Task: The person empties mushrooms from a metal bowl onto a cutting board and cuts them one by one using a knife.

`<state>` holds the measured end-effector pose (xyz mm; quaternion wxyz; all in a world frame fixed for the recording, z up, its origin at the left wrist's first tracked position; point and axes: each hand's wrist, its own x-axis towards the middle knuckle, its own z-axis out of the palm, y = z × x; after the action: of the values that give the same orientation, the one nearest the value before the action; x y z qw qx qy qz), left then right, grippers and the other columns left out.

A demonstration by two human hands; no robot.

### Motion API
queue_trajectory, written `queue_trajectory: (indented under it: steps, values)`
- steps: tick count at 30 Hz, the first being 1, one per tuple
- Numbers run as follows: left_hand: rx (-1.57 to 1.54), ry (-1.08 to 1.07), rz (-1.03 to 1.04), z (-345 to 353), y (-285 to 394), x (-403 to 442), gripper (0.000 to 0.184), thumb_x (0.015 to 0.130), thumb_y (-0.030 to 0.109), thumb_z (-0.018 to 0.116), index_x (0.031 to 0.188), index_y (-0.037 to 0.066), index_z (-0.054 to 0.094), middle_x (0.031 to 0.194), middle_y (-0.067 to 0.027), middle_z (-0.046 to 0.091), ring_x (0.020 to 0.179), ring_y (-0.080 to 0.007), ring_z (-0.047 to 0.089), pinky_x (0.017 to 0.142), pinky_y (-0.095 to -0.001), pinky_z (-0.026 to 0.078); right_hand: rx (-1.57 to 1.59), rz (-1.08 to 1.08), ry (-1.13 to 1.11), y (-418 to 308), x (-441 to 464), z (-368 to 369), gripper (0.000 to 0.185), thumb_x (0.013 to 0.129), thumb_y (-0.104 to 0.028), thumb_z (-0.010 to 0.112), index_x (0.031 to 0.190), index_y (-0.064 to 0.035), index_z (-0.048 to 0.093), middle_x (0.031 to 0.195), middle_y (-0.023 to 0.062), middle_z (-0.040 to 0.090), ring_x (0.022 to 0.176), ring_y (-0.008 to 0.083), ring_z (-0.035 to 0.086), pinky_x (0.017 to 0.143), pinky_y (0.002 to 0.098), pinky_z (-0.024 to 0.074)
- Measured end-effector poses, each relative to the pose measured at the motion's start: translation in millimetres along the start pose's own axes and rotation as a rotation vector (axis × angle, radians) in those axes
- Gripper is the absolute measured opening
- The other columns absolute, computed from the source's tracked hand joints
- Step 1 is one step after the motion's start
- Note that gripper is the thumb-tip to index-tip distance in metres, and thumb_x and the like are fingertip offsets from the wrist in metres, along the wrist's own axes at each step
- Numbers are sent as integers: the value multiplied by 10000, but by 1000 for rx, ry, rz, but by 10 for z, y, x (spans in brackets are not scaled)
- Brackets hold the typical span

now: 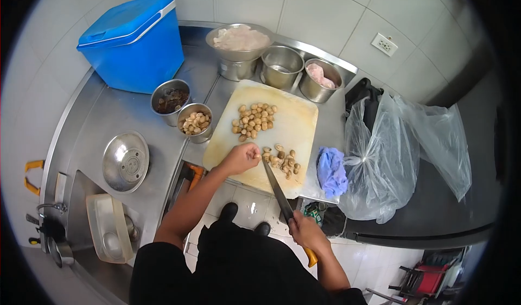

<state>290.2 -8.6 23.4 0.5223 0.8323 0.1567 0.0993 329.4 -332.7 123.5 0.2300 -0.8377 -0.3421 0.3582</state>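
The metal table (pixel 129 111) curves out of view at the left. On it sits a blue cooler (pixel 138 50), its inside hidden by the lid. Clear bags (pixel 380 164) lie right of the board (pixel 230 107), partly covering something black. The board's near edge is partly behind the left forearm. Beyond it stand metal pots, one under a bowl (pixel 243 53) of pale stuff too indistinct to name. A crumpled blue cloth (pixel 331 172) lies just beside the board. The knife (pixel 279 194) slants over the near edge, its handle partly hidden by the right hand (pixel 306 232), whose fingers are wrapped around it. The left hand (pixel 243 159) is over the board, fingertips drawn together near the knife tip; whether they pinch a piece is hard to tell. Whole mushrooms (pixel 254 120) are heaped on the board, cut pieces (pixel 284 163) nearer.
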Motion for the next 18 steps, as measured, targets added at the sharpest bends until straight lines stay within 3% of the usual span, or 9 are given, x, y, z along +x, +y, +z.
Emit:
queue_trajectory:
  steps: [1,2,3,4,6,13,18]
  values:
    - [-200,1,-4,45,-27,-61,219,842,89,748,1037,55,654,990,-48,578,731,-147,562,683,-301,503,7,9,7,-2,1,-4,201,980,-191,532,1020,3,499,775,338,626,789,560,604,734,619,459]
    - [-201,-12,-3,70,-60,-100,219,842,89,748,1037,55,654,990,-48,578,731,-147,562,683,-301,503,-52,-36,28,-5,2,-8,200,996,-197,529,1001,0,499,750,281,645,718,491,638,682,561,494]
    - [-34,75,129,79,-44,-152,202,853,86,746,1035,48,666,987,-42,589,747,-130,563,691,-282,505,-113,-81,47,-9,-1,-12,203,1011,-203,525,982,-3,499,726,225,665,648,422,672,630,504,529]
    - [134,165,262,69,-14,-180,186,865,83,744,1033,41,678,984,-35,601,763,-112,565,698,-263,506,-109,-74,51,-30,-1,-25,203,1011,-203,525,982,-3,499,726,225,665,648,422,672,630,504,529]
    - [76,141,213,26,-12,-190,158,869,59,718,1017,23,677,1005,-58,606,811,-133,607,719,-275,522,-88,-79,29,-94,-4,-49,212,987,-205,528,1031,2,511,763,338,626,775,562,604,734,630,454]
    - [-46,88,227,-71,2,-200,155,861,-26,675,1016,-13,676,1049,-97,615,880,-185,684,796,-290,569,-101,-68,39,-203,-33,-86,221,984,-194,529,1089,-5,484,742,354,619,768,564,610,729,641,450]
    - [-36,89,284,-68,11,-191,144,858,-25,673,1002,-20,669,1041,-109,625,866,-205,695,785,-299,583,-157,-68,34,-195,-47,-62,236,992,-190,527,1163,-39,466,752,325,636,751,533,632,721,615,482]
